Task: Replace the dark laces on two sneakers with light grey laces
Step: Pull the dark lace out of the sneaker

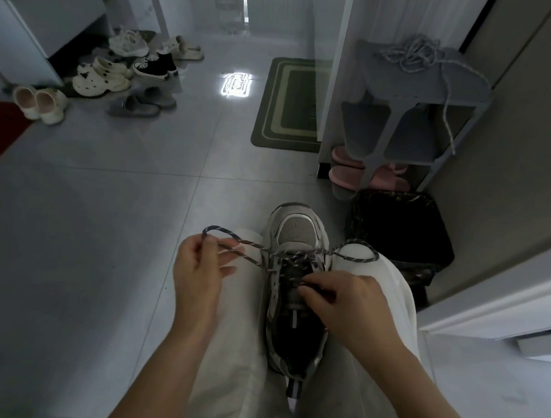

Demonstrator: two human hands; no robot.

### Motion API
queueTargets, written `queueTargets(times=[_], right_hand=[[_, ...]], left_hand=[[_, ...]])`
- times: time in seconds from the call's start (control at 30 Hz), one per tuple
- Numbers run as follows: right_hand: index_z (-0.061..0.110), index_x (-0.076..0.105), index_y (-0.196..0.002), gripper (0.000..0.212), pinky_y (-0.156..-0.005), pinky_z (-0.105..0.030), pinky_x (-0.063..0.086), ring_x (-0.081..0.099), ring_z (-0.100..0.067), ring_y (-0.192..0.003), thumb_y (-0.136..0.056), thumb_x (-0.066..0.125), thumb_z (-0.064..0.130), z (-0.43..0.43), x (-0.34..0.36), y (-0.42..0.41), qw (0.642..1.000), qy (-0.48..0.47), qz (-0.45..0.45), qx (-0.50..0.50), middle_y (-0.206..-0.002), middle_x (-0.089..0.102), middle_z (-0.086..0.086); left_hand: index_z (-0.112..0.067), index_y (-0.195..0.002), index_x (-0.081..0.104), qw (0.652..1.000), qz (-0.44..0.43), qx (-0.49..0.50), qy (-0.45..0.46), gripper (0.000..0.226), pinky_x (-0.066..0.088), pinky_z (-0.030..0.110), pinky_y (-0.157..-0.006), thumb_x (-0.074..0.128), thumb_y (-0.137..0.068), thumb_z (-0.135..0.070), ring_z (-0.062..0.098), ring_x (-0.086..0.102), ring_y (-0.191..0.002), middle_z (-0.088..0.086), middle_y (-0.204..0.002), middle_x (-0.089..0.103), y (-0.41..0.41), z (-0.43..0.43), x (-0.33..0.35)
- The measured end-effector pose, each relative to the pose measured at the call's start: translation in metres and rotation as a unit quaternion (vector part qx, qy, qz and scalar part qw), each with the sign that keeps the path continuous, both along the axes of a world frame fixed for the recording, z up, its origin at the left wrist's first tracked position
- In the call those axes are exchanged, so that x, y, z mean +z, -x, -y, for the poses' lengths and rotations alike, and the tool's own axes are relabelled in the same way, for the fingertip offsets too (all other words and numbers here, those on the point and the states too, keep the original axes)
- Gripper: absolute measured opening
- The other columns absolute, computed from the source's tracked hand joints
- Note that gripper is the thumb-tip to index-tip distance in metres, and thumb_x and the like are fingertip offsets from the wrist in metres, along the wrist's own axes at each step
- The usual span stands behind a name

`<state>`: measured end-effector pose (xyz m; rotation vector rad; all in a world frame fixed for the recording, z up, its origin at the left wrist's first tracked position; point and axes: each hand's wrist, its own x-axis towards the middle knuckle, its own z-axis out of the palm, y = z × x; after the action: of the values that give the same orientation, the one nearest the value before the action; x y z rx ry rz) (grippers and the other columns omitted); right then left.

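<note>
A grey sneaker (300, 237) lies between my knees, toe pointing away from me. A dark speckled lace (255, 245) is threaded through its upper eyelets. My left hand (198, 268) pinches a loop of that lace out to the left of the shoe. My right hand (342, 300) pinches the lace over the tongue. Another loop of the lace lies across my right knee. The light grey laces (411, 56) sit in a heap on top of a grey shoe rack (455, 91), with one strand hanging down its right side.
A black bin (398, 228) stands just right of the sneaker, below the rack holding pink slippers (346, 173). A green mat (289, 104) lies ahead. Several shoes and slippers (103, 76) crowd the far left by a white cabinet. A wall runs along the right.
</note>
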<state>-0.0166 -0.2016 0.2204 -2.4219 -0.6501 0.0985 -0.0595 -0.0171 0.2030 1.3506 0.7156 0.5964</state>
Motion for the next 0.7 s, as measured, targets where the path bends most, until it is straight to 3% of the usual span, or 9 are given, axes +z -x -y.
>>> queueTargets(times=[0.1,0.17,0.27,0.33,0.4,0.5,0.63,0.7], right_hand=[[0.029,0.074,-0.086,0.018,-0.072,-0.039,0.053,0.066,-0.013,-0.069,-0.080,0.061,0.038,-0.004,0.002,0.000,1.000,-0.003,0.010,0.006,-0.075,0.072,0.010],[0.028,0.075,-0.084,0.022,-0.071,-0.039,0.053,0.066,-0.014,-0.068,-0.078,0.057,0.040,-0.009,0.002,0.001,1.000,-0.003,0.014,0.008,-0.075,0.072,0.010],[0.028,0.074,-0.086,0.024,-0.072,-0.039,0.053,0.066,-0.013,-0.070,-0.077,0.056,0.041,-0.009,0.001,0.002,1.000,-0.005,0.005,-0.001,-0.077,0.072,0.011],[0.029,0.074,-0.086,0.023,-0.072,-0.038,0.053,0.066,-0.014,-0.068,-0.076,0.057,0.040,-0.005,0.001,0.003,1.000,-0.011,0.002,-0.013,-0.074,0.072,0.010],[0.029,0.074,-0.084,0.020,-0.071,-0.037,0.052,0.065,-0.014,-0.066,-0.077,0.058,0.037,-0.002,0.001,0.002,1.000,-0.006,0.006,-0.015,-0.071,0.071,0.011],[0.029,0.074,-0.083,0.023,-0.073,-0.036,0.051,0.064,-0.014,-0.066,-0.078,0.054,0.039,-0.005,0.001,0.001,1.000,0.001,-0.001,-0.008,-0.071,0.071,0.010],[0.028,0.074,-0.083,0.024,-0.075,-0.037,0.051,0.065,-0.015,-0.068,-0.077,0.054,0.040,-0.009,0.001,0.002,1.000,0.000,-0.010,-0.004,-0.072,0.071,0.009],[0.028,0.074,-0.083,0.022,-0.072,-0.037,0.052,0.065,-0.015,-0.067,-0.076,0.056,0.040,-0.009,0.001,0.003,1.000,-0.008,0.000,-0.006,-0.072,0.071,0.009]], left_hand=[[-0.026,-0.085,0.064,0.989,-0.075,-0.104,-0.072,0.013,0.052,0.022,-0.069,0.056,-0.090,-0.036,0.004,0.067,-0.082,-0.006,-0.088,0.071,0.005,0.005,-0.007],[-0.024,-0.084,0.067,0.969,-0.100,-0.181,-0.136,0.002,0.047,0.009,-0.069,0.067,-0.084,-0.022,-0.004,0.063,-0.076,-0.008,-0.084,0.069,0.009,0.018,-0.010],[-0.016,-0.079,0.067,0.967,-0.077,-0.150,-0.193,0.010,0.046,0.008,-0.068,0.068,-0.082,-0.006,-0.005,0.063,-0.072,-0.009,-0.079,0.068,0.009,0.027,-0.013],[-0.019,-0.078,0.065,0.977,-0.063,-0.110,-0.173,0.013,0.050,0.015,-0.069,0.065,-0.085,-0.008,-0.002,0.064,-0.073,-0.008,-0.079,0.069,0.008,0.025,-0.010],[-0.022,-0.080,0.061,0.994,-0.033,-0.049,-0.097,0.013,0.053,0.028,-0.068,0.059,-0.089,-0.013,0.013,0.068,-0.079,-0.003,-0.085,0.070,0.006,0.017,-0.007],[-0.019,-0.084,0.052,1.000,0.000,0.012,0.019,0.015,0.051,0.029,-0.063,0.047,-0.096,-0.011,0.024,0.070,-0.079,0.001,-0.088,0.071,0.002,0.010,0.002],[-0.022,-0.091,0.057,0.994,-0.037,-0.097,-0.026,0.006,0.052,0.026,-0.076,0.055,-0.093,-0.028,0.013,0.068,-0.089,-0.001,-0.092,0.071,0.007,0.029,-0.001],[-0.021,-0.090,0.061,0.982,-0.073,-0.146,-0.097,0.006,0.052,0.020,-0.079,0.065,-0.086,-0.021,0.002,0.065,-0.088,-0.007,-0.093,0.068,0.010,0.035,-0.010]])
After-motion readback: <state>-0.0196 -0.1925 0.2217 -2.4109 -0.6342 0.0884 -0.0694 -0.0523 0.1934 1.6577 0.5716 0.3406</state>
